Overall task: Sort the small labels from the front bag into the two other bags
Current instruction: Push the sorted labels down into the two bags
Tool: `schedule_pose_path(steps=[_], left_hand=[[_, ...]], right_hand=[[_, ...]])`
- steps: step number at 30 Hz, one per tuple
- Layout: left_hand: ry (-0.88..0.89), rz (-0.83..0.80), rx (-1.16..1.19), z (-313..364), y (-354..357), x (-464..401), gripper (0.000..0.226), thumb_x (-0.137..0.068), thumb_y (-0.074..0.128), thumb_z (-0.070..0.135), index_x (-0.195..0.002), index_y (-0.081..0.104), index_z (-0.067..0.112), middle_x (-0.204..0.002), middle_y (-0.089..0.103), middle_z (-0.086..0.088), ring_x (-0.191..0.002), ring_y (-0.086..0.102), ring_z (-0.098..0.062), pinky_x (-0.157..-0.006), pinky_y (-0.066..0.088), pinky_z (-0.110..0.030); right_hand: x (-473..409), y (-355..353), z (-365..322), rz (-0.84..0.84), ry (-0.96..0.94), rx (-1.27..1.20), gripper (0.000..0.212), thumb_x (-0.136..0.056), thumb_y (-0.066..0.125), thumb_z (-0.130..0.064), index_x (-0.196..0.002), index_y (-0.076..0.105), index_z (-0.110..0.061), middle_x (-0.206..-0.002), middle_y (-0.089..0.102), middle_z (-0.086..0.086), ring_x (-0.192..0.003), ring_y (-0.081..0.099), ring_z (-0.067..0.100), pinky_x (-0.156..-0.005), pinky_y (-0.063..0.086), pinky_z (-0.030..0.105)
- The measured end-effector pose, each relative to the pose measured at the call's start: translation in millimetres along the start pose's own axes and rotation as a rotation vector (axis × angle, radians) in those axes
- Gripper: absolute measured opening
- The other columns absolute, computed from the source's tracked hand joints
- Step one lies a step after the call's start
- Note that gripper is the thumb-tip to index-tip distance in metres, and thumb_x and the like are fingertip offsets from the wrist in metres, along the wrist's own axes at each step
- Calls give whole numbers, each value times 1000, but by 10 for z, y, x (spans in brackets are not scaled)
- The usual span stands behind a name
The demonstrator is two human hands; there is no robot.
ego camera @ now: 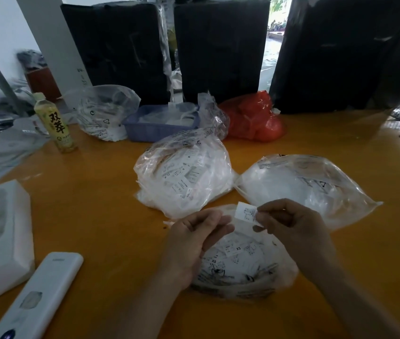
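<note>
The front bag (pixel 243 270) of clear plastic lies open on the orange table, with several small white labels inside, some marked XS. Above its mouth my right hand (pixel 294 223) pinches one small white label (pixel 246 212) between thumb and fingers. My left hand (pixel 194 238) is just left of the label, fingers curled; whether it holds the bag's rim or a label I cannot tell. Behind stand two more clear bags: a full one in the middle (pixel 184 174) and a flatter one to the right (pixel 304 187).
A white remote-like device (pixel 40 297) and a white foam tray (pixel 1 236) lie at the front left. A green tea bottle (pixel 54 123), another clear bag (pixel 103 113), a blue basket (pixel 155 128) and a red bag (pixel 255 118) stand farther back, before black wrapped bundles.
</note>
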State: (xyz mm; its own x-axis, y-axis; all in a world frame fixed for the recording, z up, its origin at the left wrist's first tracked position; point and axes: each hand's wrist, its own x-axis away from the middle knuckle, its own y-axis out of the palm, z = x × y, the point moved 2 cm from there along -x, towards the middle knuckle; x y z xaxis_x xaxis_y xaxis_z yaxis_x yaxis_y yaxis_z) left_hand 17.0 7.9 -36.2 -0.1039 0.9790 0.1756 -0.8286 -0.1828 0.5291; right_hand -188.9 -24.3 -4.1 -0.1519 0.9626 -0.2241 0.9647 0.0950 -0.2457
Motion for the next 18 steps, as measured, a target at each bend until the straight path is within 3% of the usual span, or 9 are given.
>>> schedule_pose_path(steps=[4, 8, 12, 14, 16, 18], left_hand=[[-4, -17, -6, -5, -1, -2, 36, -71, 86, 24, -100, 82, 3, -108, 77, -26, -101, 77, -37, -82, 63, -28], [2, -41, -38, -6, 17, 2, 40, -71, 86, 28, -103, 82, 5, -109, 77, -24, -104, 76, -38, -87, 62, -30], [4, -57, -33, -9, 12, 6, 42, -70, 87, 29, -103, 82, 4, -109, 77, -25, -105, 76, -38, -89, 62, -31], [7, -64, -42, -12, 12, 9, 42, -71, 86, 29, -105, 82, 4, -110, 77, -25, -107, 76, -38, -89, 62, -31], [12, -70, -59, -17, 18, 12, 41, -72, 86, 29, -105, 82, 5, -111, 77, -25, -107, 76, -37, -90, 62, -31], [14, -72, -65, -25, 25, 16, 40, -73, 86, 28, -105, 82, 4, -111, 77, -25, -107, 76, -37, -90, 62, -30]], right_hand=[[6, 7, 53, -8, 16, -30, 31, -87, 78, -12, -112, 66, -28, -83, 75, -6, -74, 70, 4, -60, 51, 14], [5, 15, 70, -9, -4, -92, 10, -89, 75, -18, -88, 73, -28, -80, 72, -2, -74, 69, 12, -62, 53, 19], [22, 14, 78, 28, -16, -149, 15, -96, 65, -31, -84, 72, -24, -80, 66, 10, -81, 62, 39, -71, 55, 43], [29, 14, 65, 30, -32, -164, 10, -94, 66, -32, -86, 69, -26, -84, 69, 6, -81, 67, 34, -78, 58, 50], [29, 22, 67, 32, -64, -109, 8, -92, 70, -24, -87, 67, -30, -85, 71, 2, -77, 70, 23, -73, 61, 42], [23, 40, 89, 28, -104, -6, 17, -93, 71, -17, -89, 70, -33, -83, 73, -7, -72, 69, 10, -64, 56, 24]])
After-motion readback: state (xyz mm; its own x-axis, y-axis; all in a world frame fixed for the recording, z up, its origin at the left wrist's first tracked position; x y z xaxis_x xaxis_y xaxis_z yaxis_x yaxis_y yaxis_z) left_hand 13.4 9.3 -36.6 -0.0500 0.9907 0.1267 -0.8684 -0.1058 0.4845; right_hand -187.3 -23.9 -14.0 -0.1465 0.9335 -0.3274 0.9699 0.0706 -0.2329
